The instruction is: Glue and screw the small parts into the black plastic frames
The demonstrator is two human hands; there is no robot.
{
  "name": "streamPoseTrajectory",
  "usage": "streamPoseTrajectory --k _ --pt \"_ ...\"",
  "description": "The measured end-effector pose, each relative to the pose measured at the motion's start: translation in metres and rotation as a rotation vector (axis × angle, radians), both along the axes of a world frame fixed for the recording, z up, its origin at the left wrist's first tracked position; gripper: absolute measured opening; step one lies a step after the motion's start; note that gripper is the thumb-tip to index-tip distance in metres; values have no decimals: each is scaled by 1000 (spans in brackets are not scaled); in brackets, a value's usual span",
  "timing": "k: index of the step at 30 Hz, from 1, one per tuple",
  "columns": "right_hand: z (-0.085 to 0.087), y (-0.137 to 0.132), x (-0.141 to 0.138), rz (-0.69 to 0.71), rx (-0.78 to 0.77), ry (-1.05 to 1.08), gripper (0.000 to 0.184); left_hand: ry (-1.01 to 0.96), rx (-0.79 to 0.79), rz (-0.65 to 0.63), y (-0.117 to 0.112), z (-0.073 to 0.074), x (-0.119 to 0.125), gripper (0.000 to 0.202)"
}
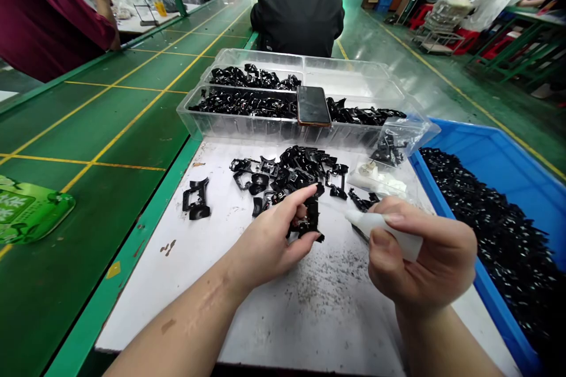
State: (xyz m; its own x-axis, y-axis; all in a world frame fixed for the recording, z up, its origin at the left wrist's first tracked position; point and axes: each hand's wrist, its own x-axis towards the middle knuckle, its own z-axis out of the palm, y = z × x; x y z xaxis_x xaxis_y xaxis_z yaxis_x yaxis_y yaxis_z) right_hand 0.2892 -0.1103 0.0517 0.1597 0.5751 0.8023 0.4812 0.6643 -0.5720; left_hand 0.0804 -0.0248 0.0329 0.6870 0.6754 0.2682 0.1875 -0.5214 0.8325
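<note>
Right hand [424,259] clenched around a white tube [389,234]; left hand [269,241] pinching a black part [307,222] just before the parts pile [296,174] on the worktop [265,306]; clear trays [247,123] beyond the pile, blue bin [508,171] to its right

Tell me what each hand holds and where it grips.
Left hand pinches a black plastic part, forefinger on top, thumb underneath. Right hand grips a white tube around its rear half; the tip sticks out.
</note>
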Motion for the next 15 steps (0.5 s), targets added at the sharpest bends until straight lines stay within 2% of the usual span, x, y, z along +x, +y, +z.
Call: streamPoseTrajectory --k 15 --pt "-2 -1 0 -59 -9 -45 44 10 13 10 -1 0 0 72"
